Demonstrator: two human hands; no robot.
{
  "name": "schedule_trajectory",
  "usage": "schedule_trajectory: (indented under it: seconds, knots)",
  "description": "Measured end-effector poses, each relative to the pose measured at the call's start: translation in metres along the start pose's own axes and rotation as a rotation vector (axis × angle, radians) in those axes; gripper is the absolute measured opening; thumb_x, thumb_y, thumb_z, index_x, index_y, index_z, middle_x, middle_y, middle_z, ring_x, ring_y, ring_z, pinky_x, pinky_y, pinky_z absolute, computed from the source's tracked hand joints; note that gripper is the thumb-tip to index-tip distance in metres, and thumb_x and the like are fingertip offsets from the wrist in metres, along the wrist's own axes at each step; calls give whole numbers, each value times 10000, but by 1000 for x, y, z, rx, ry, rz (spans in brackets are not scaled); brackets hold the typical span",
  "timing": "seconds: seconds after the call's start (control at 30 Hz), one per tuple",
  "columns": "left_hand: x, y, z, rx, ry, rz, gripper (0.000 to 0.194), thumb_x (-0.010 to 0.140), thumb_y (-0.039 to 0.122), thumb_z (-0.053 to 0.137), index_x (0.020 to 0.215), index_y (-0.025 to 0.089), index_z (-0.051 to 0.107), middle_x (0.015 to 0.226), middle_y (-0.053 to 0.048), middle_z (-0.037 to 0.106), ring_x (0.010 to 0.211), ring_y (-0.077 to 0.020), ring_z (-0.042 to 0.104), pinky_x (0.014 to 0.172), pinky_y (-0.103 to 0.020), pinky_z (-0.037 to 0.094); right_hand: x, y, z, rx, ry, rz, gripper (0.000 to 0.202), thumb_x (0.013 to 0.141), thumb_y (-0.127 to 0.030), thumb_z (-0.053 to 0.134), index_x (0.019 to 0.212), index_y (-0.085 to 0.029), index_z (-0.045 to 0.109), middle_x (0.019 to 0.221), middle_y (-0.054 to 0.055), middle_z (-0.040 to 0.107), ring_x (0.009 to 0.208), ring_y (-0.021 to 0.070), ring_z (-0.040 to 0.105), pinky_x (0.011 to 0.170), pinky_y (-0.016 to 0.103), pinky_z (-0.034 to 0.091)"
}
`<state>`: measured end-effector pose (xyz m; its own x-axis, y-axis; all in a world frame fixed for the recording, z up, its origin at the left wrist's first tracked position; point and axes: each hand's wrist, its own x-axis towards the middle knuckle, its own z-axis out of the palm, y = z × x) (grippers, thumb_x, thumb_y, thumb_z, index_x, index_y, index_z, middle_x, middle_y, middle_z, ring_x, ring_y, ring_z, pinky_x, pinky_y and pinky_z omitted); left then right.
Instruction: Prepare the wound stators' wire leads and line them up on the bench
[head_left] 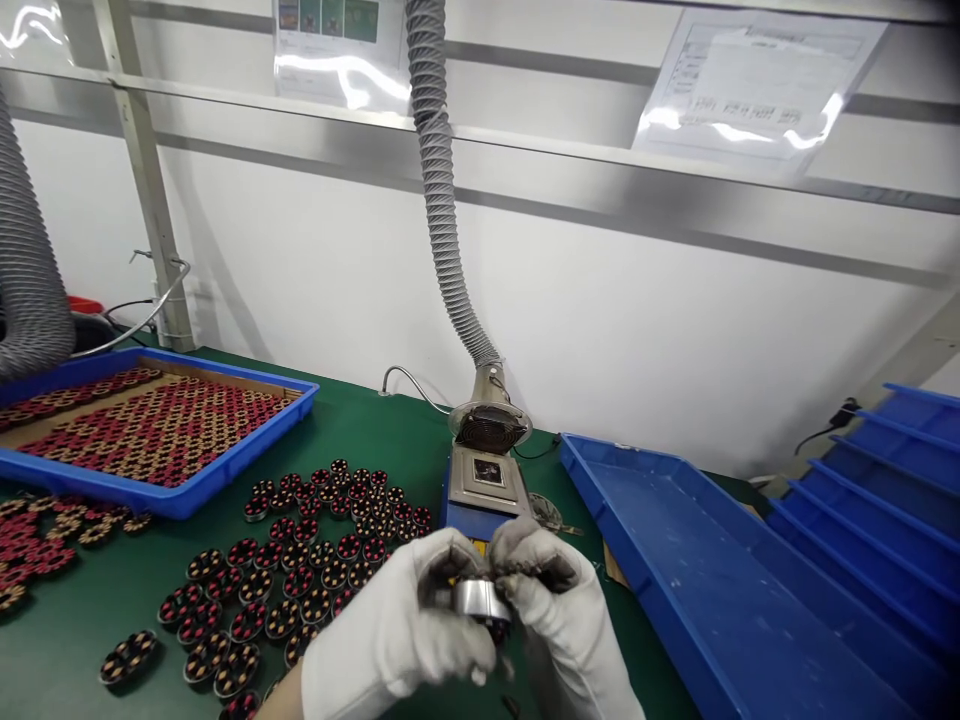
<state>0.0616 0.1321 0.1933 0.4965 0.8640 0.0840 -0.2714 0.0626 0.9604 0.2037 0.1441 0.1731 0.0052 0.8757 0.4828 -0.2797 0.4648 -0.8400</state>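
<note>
Both my hands wear white gloves with darkly soiled fingertips. Held in front of me is a small round part with a shiny silver metal rim (482, 600). My left hand (409, 620) is closed round its left side, thumb below and fingers above. From the other side, my right hand (551, 590) pinches the part's edge; some of its fingers are curled and blurred. What lies inside the rim is mostly hidden. Left of my hands, many round parts with silver rims and black, red and tan segments (283, 618) are spread over the green table (360, 410).
Just beyond my hands stands a small blue device with a metal top (489, 480), under a grey ribbed duct (442, 220). A blue tray (180, 495) of red and tan ring parts lies left. Right are a blue tray (720, 570) and stacked blue trays (885, 500).
</note>
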Motion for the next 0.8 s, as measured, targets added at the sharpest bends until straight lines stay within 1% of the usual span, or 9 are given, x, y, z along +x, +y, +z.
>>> schedule_trajectory:
  seconds: [0.1, 0.2, 0.3, 0.4, 0.47, 0.53, 0.63, 0.7, 0.8]
  knots:
    - [3, -7, 6, -85, 33, 91, 362, 588, 375, 707, 779, 147, 499, 665, -13, 540, 504, -123, 514, 471, -237, 449, -3, -2, 6, -70, 118, -57, 138, 580, -162, 744, 558, -210, 617, 640, -11, 573, 604, 132, 556, 537, 230, 448]
    - [4, -13, 9, -86, 190, 228, 357, 574, 152, 687, 893, 179, 528, 847, -30, 589, 665, -139, 574, 545, -208, 480, -6, -5, 13, -103, 249, -93, 154, 590, -157, 740, 554, -210, 600, 646, -11, 588, 629, 135, 564, 580, 235, 459]
    - [5, -18, 7, 207, 361, 454, 512, 521, 42, 681, 980, 238, 571, 1049, -28, 572, 956, -188, 555, 795, -251, 483, -8, -4, 17, -66, 346, -97, 159, 585, -178, 749, 546, -207, 598, 639, -12, 585, 625, 133, 559, 571, 232, 461]
    - [6, -23, 4, 437, 393, 609, 477, 511, 46, 693, 936, 245, 607, 1030, -20, 587, 981, -203, 546, 886, -281, 444, -10, 1, 18, 36, 360, -69, 145, 578, -205, 760, 554, -209, 617, 641, -10, 589, 627, 138, 564, 560, 235, 477]
    - [5, -24, 5, 340, 332, 551, 440, 567, 82, 653, 972, 239, 580, 924, -14, 617, 798, -173, 596, 745, -260, 499, -10, 4, 18, 109, 371, -10, 143, 570, -228, 770, 561, -213, 627, 650, -15, 598, 625, 135, 569, 579, 242, 489]
    - [2, -23, 8, 211, 292, 392, 427, 627, 111, 597, 1033, 231, 542, 869, -12, 626, 638, -139, 590, 609, -236, 511, -10, 5, 18, 139, 405, 59, 152, 550, -247, 785, 567, -211, 639, 652, -16, 611, 618, 131, 573, 600, 246, 496]
    - [-6, -15, 11, 98, 258, 212, 539, 579, 76, 592, 1092, 221, 518, 987, -41, 620, 774, -179, 610, 660, -244, 521, -10, 4, 17, 121, 462, 157, 171, 526, -265, 799, 601, -198, 662, 666, 0, 639, 626, 140, 583, 636, 263, 498]
    - [-9, -11, 9, 95, 229, 251, 494, 567, 72, 610, 1039, 209, 564, 1029, -60, 614, 885, -219, 595, 706, -264, 521, -9, 3, 17, 125, 464, 190, 180, 518, -268, 803, 611, -193, 668, 658, 2, 642, 619, 139, 578, 630, 262, 492]
    - [-5, -14, 3, 242, 249, 512, 151, 685, 121, 589, 801, 199, 645, 952, -59, 627, 881, -215, 595, 734, -268, 511, -7, 5, 20, 182, 402, 185, 182, 510, -267, 805, 604, -198, 665, 667, -1, 633, 632, 139, 567, 613, 257, 484]
